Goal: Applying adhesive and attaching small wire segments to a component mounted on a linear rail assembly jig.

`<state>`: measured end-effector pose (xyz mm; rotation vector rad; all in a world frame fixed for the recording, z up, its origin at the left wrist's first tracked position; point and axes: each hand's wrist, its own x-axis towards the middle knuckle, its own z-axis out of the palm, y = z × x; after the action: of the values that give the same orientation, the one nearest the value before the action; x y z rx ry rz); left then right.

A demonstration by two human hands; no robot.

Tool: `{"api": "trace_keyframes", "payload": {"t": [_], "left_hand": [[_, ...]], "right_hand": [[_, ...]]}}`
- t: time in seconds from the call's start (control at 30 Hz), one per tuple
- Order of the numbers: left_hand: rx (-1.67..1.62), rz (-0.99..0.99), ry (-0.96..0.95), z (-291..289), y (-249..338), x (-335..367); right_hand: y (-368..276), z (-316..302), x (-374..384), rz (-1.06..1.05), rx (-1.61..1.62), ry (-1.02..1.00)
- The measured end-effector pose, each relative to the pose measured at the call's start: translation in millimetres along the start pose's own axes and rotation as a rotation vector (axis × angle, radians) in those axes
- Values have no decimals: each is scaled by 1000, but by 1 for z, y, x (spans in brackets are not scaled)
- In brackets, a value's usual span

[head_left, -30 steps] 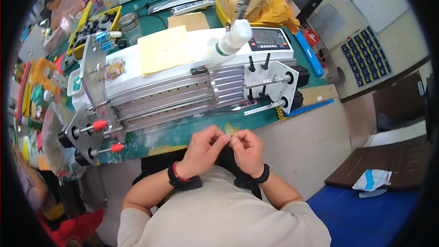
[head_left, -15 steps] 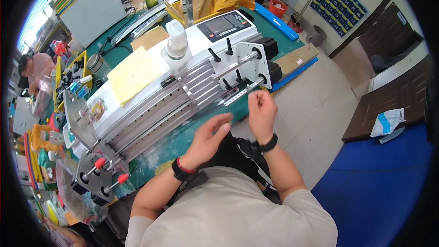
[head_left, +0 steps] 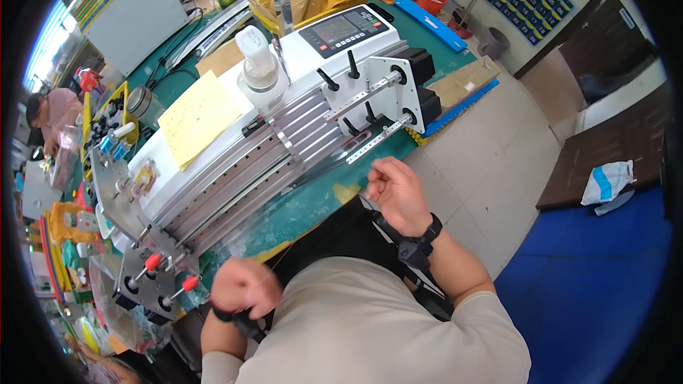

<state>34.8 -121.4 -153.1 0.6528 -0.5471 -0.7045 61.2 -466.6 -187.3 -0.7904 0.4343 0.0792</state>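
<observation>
Wire (head_left: 284, 256), very thin and hard to see, runs between my two hands in front of the table (head_left: 306, 206) edge; I can follow only a short piece of it near my left hand. My left hand (head_left: 244, 286) is low, close to my chest, just beside the end plate (head_left: 146, 281) with the two red knobs (head_left: 171, 274). Its fingers are curled together into a fist, and I believe they pinch the wire, but the grip itself is hidden. My right hand (head_left: 395, 192) is higher and to the right, at the table edge, near the slotted metal bar (head_left: 363, 144) of the machine. Its fingers are bent inward with the thumb against them; whether the wire end is inside them I cannot tell. Both wrists carry a dark band.

On the green table stands a long white testing machine (head_left: 284, 121) with silver rails, lying at an angle. A yellow sheet (head_left: 196, 117) rests on its top, next to a white plastic bottle (head_left: 257, 64). A control panel (head_left: 345, 28) with a screen and buttons sits at the far end. Another person (head_left: 53, 114) in pink works at the far left.
</observation>
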Motion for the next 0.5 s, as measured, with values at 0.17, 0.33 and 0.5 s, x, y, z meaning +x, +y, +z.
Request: {"api": "trace_keyframes", "payload": {"t": [0.17,0.33,0.5], "left_hand": [[198,103,297,29,26,-45],[805,214,725,47,1,-73],[1848,439,1105,43,-6,-73]], "right_hand": [[15,15,12,-31,-73,-73],[38,22,13,-174,-197,-113],[46,28,-9,-135,-282,-87]]}}
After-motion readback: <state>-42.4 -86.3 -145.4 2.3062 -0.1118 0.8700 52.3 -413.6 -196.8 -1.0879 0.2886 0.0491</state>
